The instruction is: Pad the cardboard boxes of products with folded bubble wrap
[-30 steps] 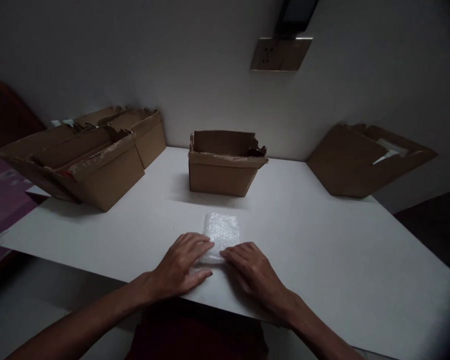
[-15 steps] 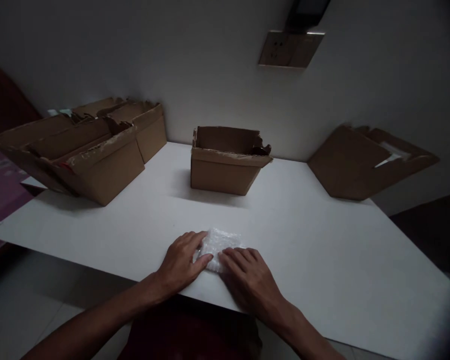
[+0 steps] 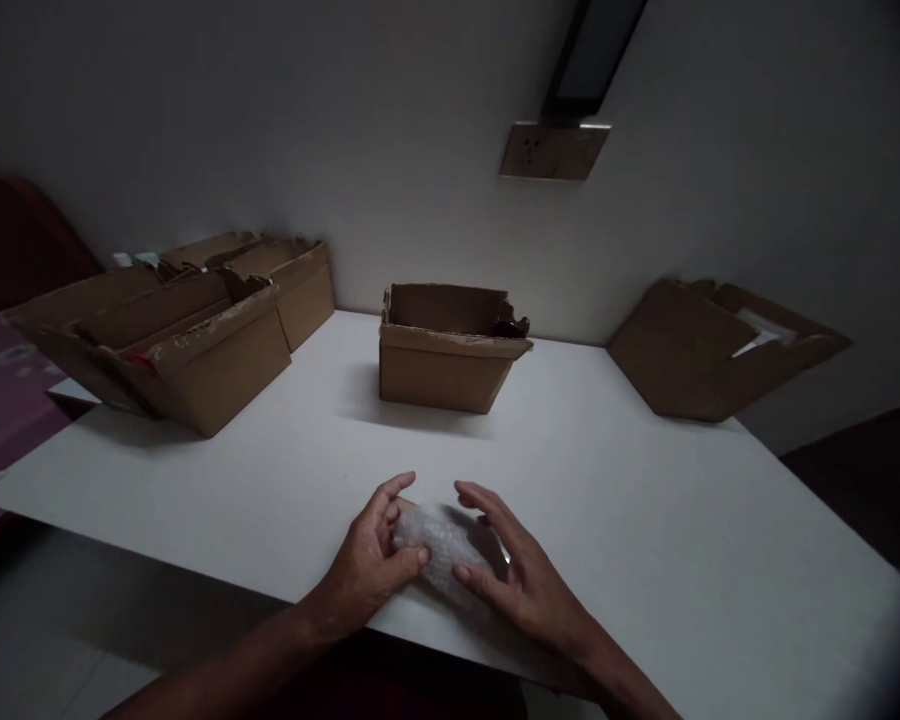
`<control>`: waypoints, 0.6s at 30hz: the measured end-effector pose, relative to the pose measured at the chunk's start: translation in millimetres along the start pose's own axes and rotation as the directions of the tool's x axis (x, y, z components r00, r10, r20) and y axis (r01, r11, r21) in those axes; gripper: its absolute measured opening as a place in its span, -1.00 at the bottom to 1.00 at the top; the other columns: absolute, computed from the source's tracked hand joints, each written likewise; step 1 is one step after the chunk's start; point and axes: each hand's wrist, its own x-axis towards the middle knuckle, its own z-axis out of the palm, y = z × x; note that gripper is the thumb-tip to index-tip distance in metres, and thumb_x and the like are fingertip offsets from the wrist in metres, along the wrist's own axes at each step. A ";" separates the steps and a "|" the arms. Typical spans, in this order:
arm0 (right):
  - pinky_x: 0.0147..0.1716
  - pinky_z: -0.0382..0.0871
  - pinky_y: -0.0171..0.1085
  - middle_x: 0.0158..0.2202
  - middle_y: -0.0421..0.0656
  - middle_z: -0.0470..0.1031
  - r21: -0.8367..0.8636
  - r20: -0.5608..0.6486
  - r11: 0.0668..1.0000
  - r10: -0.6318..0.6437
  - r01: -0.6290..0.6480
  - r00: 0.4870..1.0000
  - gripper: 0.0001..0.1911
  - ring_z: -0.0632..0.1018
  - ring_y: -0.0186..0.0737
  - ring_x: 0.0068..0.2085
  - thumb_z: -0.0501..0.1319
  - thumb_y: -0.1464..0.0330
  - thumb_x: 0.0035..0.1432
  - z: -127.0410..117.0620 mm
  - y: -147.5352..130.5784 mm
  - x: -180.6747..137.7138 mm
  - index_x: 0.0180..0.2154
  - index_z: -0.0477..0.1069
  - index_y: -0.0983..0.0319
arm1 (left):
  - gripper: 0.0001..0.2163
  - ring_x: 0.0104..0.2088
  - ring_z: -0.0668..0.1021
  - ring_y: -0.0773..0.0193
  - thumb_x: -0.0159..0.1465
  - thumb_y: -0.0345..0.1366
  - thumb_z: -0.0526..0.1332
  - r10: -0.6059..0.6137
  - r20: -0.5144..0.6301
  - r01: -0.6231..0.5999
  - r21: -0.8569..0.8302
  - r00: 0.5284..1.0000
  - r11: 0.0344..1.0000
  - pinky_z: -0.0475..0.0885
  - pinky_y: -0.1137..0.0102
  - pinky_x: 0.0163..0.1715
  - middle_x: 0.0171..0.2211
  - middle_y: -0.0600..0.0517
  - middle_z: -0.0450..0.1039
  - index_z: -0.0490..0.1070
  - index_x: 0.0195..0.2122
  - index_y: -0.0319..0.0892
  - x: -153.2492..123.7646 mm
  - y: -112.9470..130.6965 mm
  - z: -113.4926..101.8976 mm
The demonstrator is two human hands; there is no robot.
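Both hands hold a wad of bubble wrap (image 3: 436, 543) at the near edge of the counter (image 3: 645, 520); whether it rests on the top or hangs just above, I cannot tell; the left hand (image 3: 366, 560) has thumb and fingers clamped on its left end; the right hand (image 3: 526, 585) cups the right end, thumb beneath, fingers arched over and slightly spread; an open box (image 3: 446, 365) stands farther back; more boxes (image 3: 195, 330) sit far left; a flat box (image 3: 712, 350) leans far right.

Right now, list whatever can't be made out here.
1. Head view: contents of the clear bubble-wrap bundle; wrap, left hand and right hand cover it.
2. Head view: floor of the middle open brown cardboard box; its front wall blocks it.
3. Head view: dark wall panel; top edge cuts it.
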 end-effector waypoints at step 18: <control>-0.45 0.39 -0.24 -0.35 -0.12 0.57 -0.604 -0.148 0.775 -0.335 0.183 0.931 -0.69 0.53 -0.19 -0.42 0.17 0.15 0.30 -152.4 -80.1 140.7 -0.07 0.50 0.18 | -0.61 0.13 0.45 -0.01 0.21 -0.54 0.14 0.714 0.368 -0.432 0.896 0.596 -0.101 0.31 0.03 0.13 0.00 -0.14 0.48 0.37 0.07 -0.21 160.9 117.2 -57.7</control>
